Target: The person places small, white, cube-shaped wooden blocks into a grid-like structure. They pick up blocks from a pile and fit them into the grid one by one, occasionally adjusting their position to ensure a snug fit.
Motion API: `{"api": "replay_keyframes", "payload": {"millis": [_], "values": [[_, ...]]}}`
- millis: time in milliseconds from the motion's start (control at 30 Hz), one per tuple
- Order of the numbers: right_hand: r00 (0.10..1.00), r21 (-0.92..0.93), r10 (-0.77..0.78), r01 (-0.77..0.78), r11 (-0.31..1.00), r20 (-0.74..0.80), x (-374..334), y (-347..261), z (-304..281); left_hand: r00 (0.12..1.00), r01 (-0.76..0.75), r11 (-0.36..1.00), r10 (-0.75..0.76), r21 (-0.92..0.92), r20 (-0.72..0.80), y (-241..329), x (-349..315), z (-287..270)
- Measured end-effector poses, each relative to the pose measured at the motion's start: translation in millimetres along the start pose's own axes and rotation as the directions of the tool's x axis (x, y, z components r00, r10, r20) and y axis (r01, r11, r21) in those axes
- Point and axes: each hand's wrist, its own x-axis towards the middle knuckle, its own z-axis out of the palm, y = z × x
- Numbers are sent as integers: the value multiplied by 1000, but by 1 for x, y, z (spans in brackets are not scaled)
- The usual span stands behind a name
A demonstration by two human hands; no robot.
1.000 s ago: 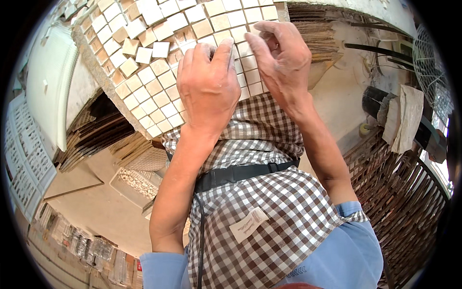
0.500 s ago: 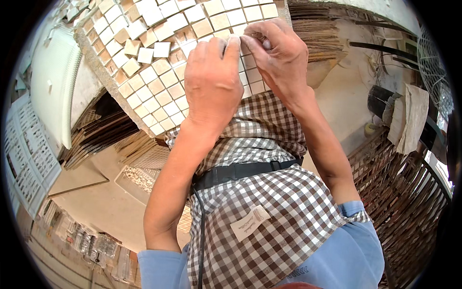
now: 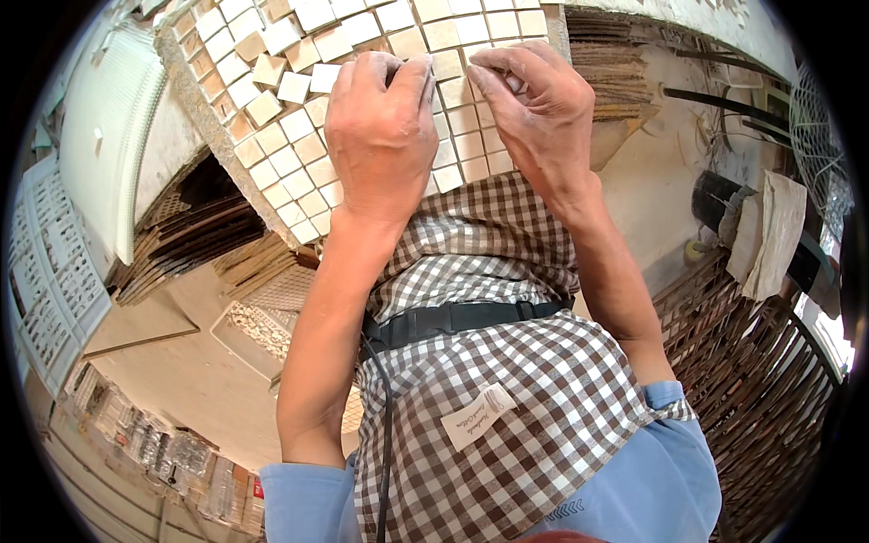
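Observation:
Small square cream and beige tiles lie in rows in a gridded board in front of me. Toward its left side, a few tiles, one of them a pale tile, sit tilted out of line over the others. My left hand is closed over the middle of the rows, index finger and thumb drawn together; its palm side is hidden. Right of it, my right hand hovers at the tiles with fingers curled and thumb bent in to a pinch. Whatever either hand holds is too small or hidden to make out.
Stacked thin brown sheets stand beyond the board's right side, others below its left. A white ribbed panel and a pale plastic crate are at left. A tray of small pieces sits low. Dark slatted fencing is at right.
My hands have drawn apart: the left moved left and slightly down, the right a little right. More tiles show between them. The view has shifted slightly.

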Motion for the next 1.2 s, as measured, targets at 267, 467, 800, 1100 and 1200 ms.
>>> {"api": "replay_keyframes", "payload": {"millis": [267, 467, 800, 1100, 1200], "values": [[995, 64, 98, -97, 993, -10, -4, 2, -6, 998, -31, 996, 27, 86, 53, 4, 3, -2], [995, 71, 103, -102, 992, -3, -5, 2, -5, 997, -41, 997, 36, 67, 72, 7, 8, -6], [997, 78, 82, -81, 994, 1, -5, 3, -11, 1000, -17, 1000, 17, 3, 6, 4, -1, 6], [1000, 31, 17, -17, 999, 19, -18, -2, -5, 996, 69, 980, -58, -187, 65, -3, -2, 1], [1000, 11, -5, 5, 1000, 17, -24, -1, 1, 998, 55, 991, -50, -125, 41, 1, -7, -7]]}}
